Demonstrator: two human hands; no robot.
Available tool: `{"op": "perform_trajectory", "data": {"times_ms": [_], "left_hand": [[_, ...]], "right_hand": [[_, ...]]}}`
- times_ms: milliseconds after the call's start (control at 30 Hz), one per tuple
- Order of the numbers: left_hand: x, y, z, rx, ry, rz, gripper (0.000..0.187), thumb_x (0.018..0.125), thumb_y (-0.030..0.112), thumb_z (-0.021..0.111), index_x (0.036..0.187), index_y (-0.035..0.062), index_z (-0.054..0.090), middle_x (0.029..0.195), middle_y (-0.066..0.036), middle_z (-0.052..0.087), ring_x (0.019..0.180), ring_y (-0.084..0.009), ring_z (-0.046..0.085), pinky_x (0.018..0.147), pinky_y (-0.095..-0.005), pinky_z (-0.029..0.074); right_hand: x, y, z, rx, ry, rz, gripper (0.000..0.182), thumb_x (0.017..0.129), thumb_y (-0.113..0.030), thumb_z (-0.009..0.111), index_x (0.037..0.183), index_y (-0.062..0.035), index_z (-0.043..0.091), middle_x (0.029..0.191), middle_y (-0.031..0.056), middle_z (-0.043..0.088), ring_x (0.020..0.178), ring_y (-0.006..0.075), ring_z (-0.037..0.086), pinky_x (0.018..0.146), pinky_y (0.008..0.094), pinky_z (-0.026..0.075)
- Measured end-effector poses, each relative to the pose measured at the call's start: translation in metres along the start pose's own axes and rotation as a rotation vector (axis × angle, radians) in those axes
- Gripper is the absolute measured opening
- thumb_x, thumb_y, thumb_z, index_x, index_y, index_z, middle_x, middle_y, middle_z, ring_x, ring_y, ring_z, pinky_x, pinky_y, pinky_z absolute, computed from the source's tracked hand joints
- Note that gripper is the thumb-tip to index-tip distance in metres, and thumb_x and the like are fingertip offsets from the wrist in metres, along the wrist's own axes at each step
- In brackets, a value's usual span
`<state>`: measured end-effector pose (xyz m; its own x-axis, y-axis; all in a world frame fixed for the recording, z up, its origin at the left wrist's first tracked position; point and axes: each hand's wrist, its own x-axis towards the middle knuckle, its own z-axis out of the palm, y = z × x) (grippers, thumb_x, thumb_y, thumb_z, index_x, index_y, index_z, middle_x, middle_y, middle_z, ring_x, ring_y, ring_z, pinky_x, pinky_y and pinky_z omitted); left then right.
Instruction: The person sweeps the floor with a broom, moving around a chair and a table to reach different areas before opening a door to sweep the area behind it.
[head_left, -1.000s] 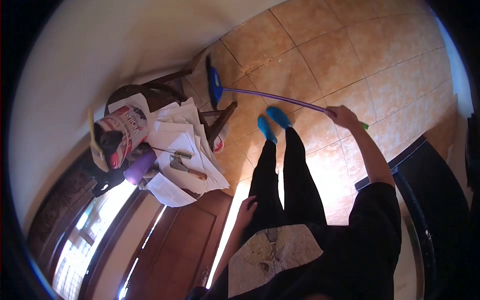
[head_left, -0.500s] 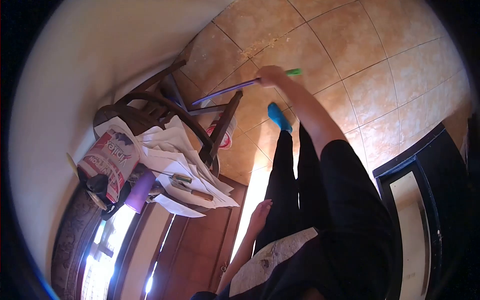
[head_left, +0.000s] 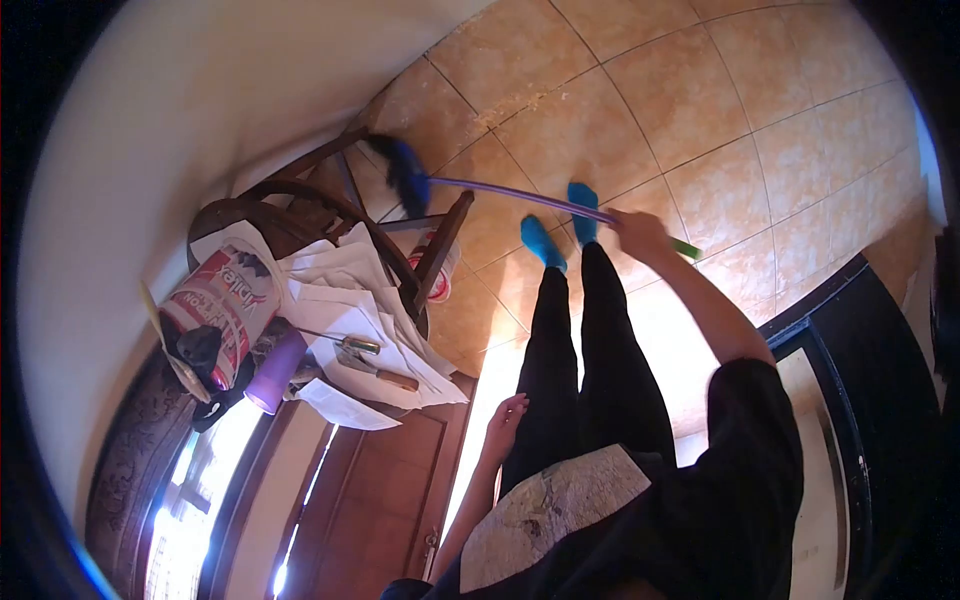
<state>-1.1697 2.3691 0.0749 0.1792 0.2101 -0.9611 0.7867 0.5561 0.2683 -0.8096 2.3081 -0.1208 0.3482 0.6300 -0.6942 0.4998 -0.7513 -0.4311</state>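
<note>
A broom with a blue and black brush head (head_left: 408, 178) has a purple handle (head_left: 520, 194) that ends in a green grip (head_left: 686, 248). My right hand (head_left: 640, 236) is closed around the handle just below the green end. The brush head is beside the legs of a dark wooden chair (head_left: 330, 205), over the tiled floor. My left hand (head_left: 507, 420) hangs near my left thigh, away from the broom; its fingers look loosely curled, and whether they close on anything is too small to tell. Yellowish debris (head_left: 520, 104) lies scattered on the tiles.
The chair holds papers (head_left: 350, 300), a Vinilex bucket (head_left: 225, 300), a purple cup (head_left: 276, 374) and tools with wooden handles (head_left: 398, 381). Another red-and-white container (head_left: 440, 280) stands behind it. A brown door (head_left: 375, 490) and a dark-framed panel (head_left: 850, 350) flank my legs.
My right hand has moved right and down, drawing the broom out so that its brush head now shows by the chair legs. Both blue-socked feet are now visible.
</note>
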Motion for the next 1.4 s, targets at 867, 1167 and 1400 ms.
{"op": "perform_trajectory", "data": {"times_ms": [867, 1167, 1400], "left_hand": [[-0.014, -0.064, -0.043, 0.092, 0.034, 0.139, 0.03, 0.084, 0.018, 0.039, 0.105, -0.0031, 0.042, 0.101, -0.014, 0.049, 0.092, -0.0199, 0.049, 0.077, -0.0287, 0.041], [-0.01, -0.079, -0.057, -0.042, 0.02, 0.176, 0.027, 0.082, 0.014, 0.041, 0.103, -0.0032, 0.044, 0.098, -0.013, 0.05, 0.091, -0.019, 0.049, 0.076, -0.028, 0.042], [-0.012, -0.076, -0.064, 0.043, 0.039, 0.15, 0.025, 0.08, 0.013, 0.044, 0.099, -0.0015, 0.048, 0.093, -0.011, 0.053, 0.085, -0.017, 0.052, 0.071, -0.026, 0.043]], "right_hand": [[-0.06, 0.027, -0.093, 0.023, 0.129, 0.203, 0.025, 0.078, -0.028, 0.04, 0.094, -0.0166, 0.055, 0.083, 0.0123, 0.057, 0.078, 0.0296, 0.054, 0.066, 0.0389, 0.043], [-0.21, 0.036, -0.052, 0.213, 0.275, 0.371, 0.03, 0.078, -0.032, 0.042, 0.093, -0.0105, 0.056, 0.082, 0.0165, 0.056, 0.078, 0.033, 0.053, 0.065, 0.0382, 0.043], [-0.219, -0.008, -0.011, 0.638, 0.506, 0.236, 0.035, 0.078, -0.03, 0.048, 0.098, -0.0021, 0.054, 0.087, 0.0147, 0.058, 0.064, 0.0149, 0.056, 0.06, 0.027, 0.044]]}}
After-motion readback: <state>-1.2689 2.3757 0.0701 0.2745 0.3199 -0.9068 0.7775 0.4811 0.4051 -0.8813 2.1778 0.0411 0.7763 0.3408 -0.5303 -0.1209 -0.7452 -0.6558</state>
